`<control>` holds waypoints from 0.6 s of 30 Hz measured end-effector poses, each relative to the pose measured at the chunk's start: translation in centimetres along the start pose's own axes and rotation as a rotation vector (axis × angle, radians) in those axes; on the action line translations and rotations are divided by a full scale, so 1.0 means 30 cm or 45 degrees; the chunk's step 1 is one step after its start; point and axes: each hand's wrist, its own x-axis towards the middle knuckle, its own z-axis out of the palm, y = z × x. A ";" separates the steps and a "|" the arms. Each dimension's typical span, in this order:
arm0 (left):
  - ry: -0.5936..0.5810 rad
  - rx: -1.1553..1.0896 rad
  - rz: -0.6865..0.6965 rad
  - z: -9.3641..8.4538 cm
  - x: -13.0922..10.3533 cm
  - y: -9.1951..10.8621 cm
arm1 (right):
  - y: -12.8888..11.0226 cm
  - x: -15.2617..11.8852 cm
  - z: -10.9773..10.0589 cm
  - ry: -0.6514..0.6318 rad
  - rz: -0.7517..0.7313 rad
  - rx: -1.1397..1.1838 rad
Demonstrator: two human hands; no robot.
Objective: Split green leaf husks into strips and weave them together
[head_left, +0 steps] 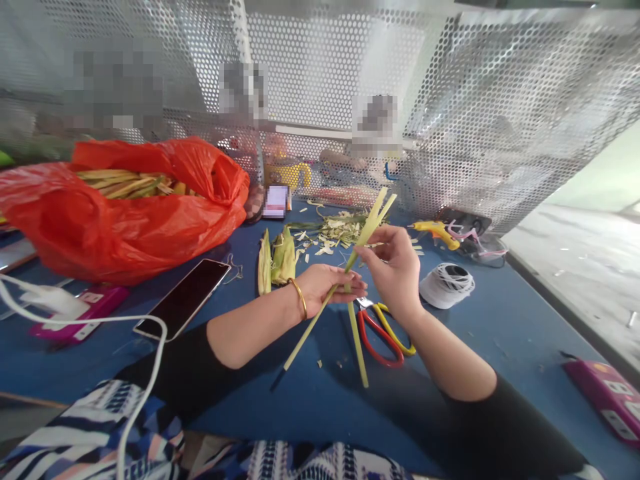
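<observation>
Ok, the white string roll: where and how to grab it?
I'd grip the white string roll around its outer wall, fingers on opposite sides, from above: it looks squat and round, open end up. Favour the right side, as the right hand is close on its left.

The person's two bare hands, the left hand [333, 288] and the right hand [393, 267], have slender fingers and wear no gloves. A smooth, narrow, gold-coloured metal bangle [299, 298] circles the left wrist; the right wrist has no bangle. Both arms are dressed in plain black fabric sleeves, the left sleeve [185, 373] and the right sleeve [515, 427], each ending partway along the forearm, so the lower forearms are uncovered. Along the bottom edge shows a loose patterned fabric garment [95, 433] in white, navy, muted blue and touches of peach, printed with broad stripes and small, dark, repeating geometric bands.
</observation>
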 end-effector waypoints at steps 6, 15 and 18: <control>0.021 -0.041 0.004 0.005 -0.002 -0.001 | 0.005 -0.003 0.003 -0.062 0.038 0.020; 0.024 -0.103 0.010 0.007 -0.001 -0.002 | 0.007 0.009 0.002 -0.106 0.054 0.188; -0.001 -0.100 -0.011 0.004 0.000 -0.003 | 0.009 0.017 -0.003 -0.129 0.047 0.185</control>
